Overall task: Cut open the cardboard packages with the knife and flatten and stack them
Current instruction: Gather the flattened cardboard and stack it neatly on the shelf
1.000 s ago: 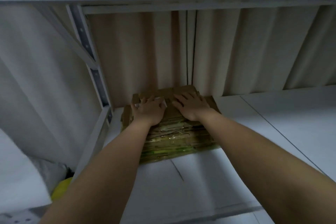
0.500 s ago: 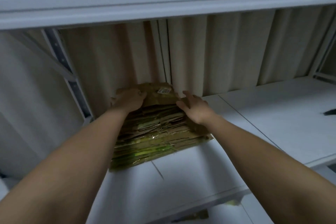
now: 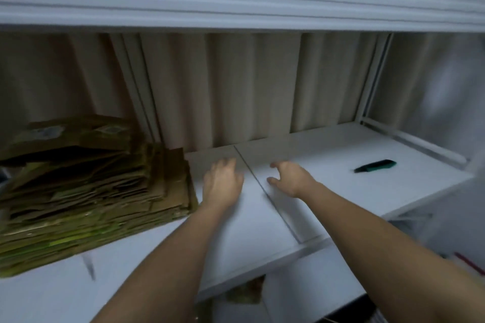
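A thick stack of flattened brown cardboard lies on the left part of the white shelf. My left hand hovers just right of the stack, fingers loose, holding nothing. My right hand is a little further right over the shelf, fingers spread and relaxed, also holding nothing. A dark green knife lies on the shelf at the right, well beyond my right hand.
A white shelf board runs overhead. Beige curtain hangs behind the shelf. A white upright post and rail bound the right end. A piece of cardboard shows below the shelf's front edge.
Both hands have let go of the cardboard stack and moved right over the bare shelf. The view has swung right, bringing the knife into sight.
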